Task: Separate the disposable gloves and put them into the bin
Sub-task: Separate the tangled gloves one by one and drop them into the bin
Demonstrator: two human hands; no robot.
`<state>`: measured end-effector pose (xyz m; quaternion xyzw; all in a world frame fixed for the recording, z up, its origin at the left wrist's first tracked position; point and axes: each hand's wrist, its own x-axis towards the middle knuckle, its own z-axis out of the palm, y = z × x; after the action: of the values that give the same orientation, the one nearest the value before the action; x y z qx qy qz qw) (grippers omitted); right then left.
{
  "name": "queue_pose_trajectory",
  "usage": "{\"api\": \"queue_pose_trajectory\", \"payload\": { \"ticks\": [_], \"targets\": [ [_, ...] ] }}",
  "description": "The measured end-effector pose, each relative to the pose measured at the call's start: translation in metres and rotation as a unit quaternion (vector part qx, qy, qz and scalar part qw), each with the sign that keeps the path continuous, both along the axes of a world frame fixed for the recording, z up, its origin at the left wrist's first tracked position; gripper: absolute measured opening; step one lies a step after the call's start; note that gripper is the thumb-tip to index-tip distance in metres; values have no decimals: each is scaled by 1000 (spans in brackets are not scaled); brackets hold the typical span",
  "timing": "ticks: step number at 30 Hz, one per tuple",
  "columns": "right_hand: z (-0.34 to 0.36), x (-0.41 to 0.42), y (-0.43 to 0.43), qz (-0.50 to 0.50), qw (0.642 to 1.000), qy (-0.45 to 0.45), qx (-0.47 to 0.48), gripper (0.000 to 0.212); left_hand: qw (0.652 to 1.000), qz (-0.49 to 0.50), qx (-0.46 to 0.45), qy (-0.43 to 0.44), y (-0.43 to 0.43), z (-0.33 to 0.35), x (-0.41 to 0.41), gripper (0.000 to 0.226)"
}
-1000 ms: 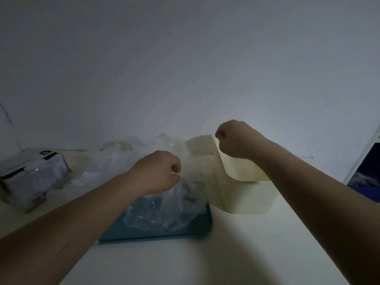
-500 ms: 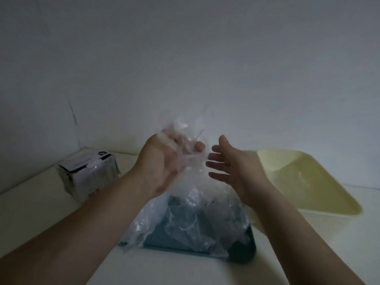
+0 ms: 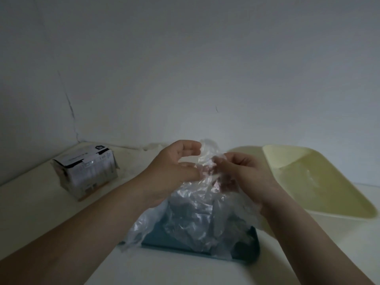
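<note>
Both hands up on the gloves. Left hand pinches the top of the clear film between thumb and fingers, with the index curled over above it. Right hand pinches the same wad just beside it, fingers bent into the film. The fingertips are nearly touching across the plastic.

Progress: early, I'd say. Most of the gloves are one crumpled clump hanging below my hands and draping onto the teal tray underneath. The bin sits out past the right hand. There's a faint sheen of film inside it, maybe a glove already dropped, but it's too dim to tell. Left to do: peel one glove free of the wad, carry it right and drop it in, then repeat.

Orientation: the clump's long axis is roughly vertical. The narrow end points up into the pinch, and the wide end flares down and toward me over the tray. I can't make out individual cuffs or fingers.

A cardboard box sits well off to the left of the left hand, not involved.
</note>
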<state>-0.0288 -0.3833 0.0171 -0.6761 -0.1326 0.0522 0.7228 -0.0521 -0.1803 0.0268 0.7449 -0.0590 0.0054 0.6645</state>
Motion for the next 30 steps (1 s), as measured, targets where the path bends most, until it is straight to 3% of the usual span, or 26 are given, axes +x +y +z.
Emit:
{"api": "queue_pose_trajectory", "payload": {
  "ticks": [5,9,11,14,16,20,22,25,27,30],
  "targets": [
    [1,4,-9,21,998,49,37,25,998,10,32,48,15,-4,3,46],
    [2,4,-4,37,989,120,81,35,993,-39,31,105,17,0,0,29],
    [2,0,1,63,987,127,74,34,993,-63,44,94,8,1,-2,26],
    [3,-7,5,62,990,119,43,38,996,0,82,41,-9,0,-1,29],
    [6,-5,0,81,991,106,12,56,995,60,72,44,-12,0,3,23],
    [2,1,-9,66,989,-14,-134,82,993,88,25,72,-10,7,4,22],
    [-6,4,-4,31,988,-48,-146,68,996,63,30,60,-13,12,-1,24],
    [-11,8,-1,-38,996,-58,-52,20,999,44,19,25,-16,13,-10,33],
    [-8,10,-5,-86,993,-67,-43,20,995,72,69,7,-7,8,-17,40],
    [0,8,-13,-129,980,-110,-102,20,969,67,237,-5,13,-5,-29,48]
  ]
}}
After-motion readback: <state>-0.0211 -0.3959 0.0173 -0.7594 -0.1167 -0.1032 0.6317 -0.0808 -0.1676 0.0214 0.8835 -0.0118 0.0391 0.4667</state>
